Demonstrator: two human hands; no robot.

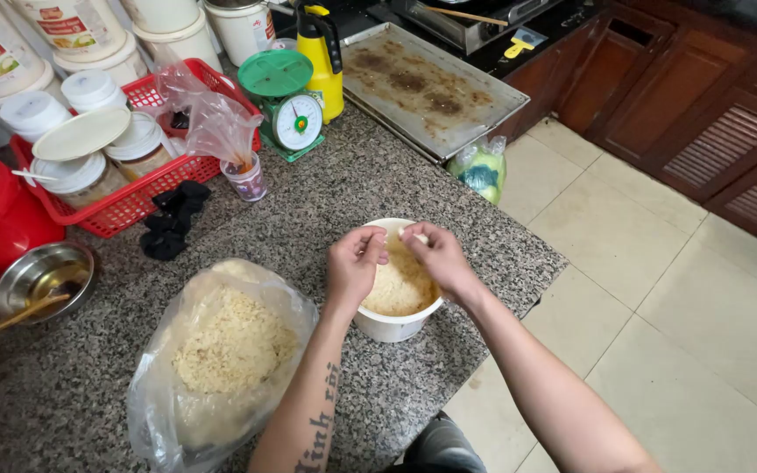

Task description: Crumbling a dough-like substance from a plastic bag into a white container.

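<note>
A white round tub (393,326) full of pale crumbly flakes stands near the front corner of the speckled granite counter (378,184). Both my hands are over its far rim. My left hand (354,264) has its fingers curled together above the flakes, seemingly pinching some. My right hand (437,255) is bent the same way beside it, fingertips almost touching the left ones. To the left of the tub lies a large clear plastic bag (214,363) holding a heap of the same pale flakes.
A red basket (137,197) of lidded jars, a green kitchen scale (286,105), a yellow bottle (326,57) and a stained metal tray (427,83) line the back. A steel bowl (41,278) with a spoon and a red lid sit far left. Tiled floor lies right.
</note>
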